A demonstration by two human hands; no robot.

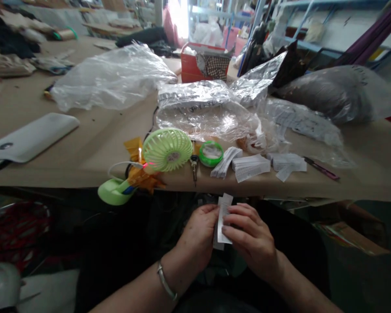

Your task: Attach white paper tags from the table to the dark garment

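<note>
Tan-covered worktable [94, 171] runs the full width, near edge just beyond the hands. Far left, big crumpled clear plastic bag [114, 78]; far middle, flattened clear plastic packaging [205, 113]; behind that, red box [189, 67] with checked cloth [215, 65] in it. Pale blue metal shelving [313, 6] at far right. Left side, white slab-shaped device [35, 135]. Near edge, left to right: light green fan [167, 150] with white cable, small pointed tool [194, 167], round green tub [211, 154] with pale contents, then three piles of white printed paper strips: fanned pile [226, 161], middle pile [250, 167], right pile [288, 162]. Slim dark-and-pink tool [322, 168] just right of those.

Hands are over the lap, below the table edge. Left hand [198, 234] closed, pinching loose white paper strips [224, 224] from the left side; metal bangle [165, 281] on that wrist. Right hand [256, 237] half curled, fingertips on the front strip's face and right edge.

Right thumb hidden; can't count the held strips or read their print. Pointed tool's type unclear. Red mesh basket [16, 234], lower left, cut off by the frame. Far background blurred.
</note>
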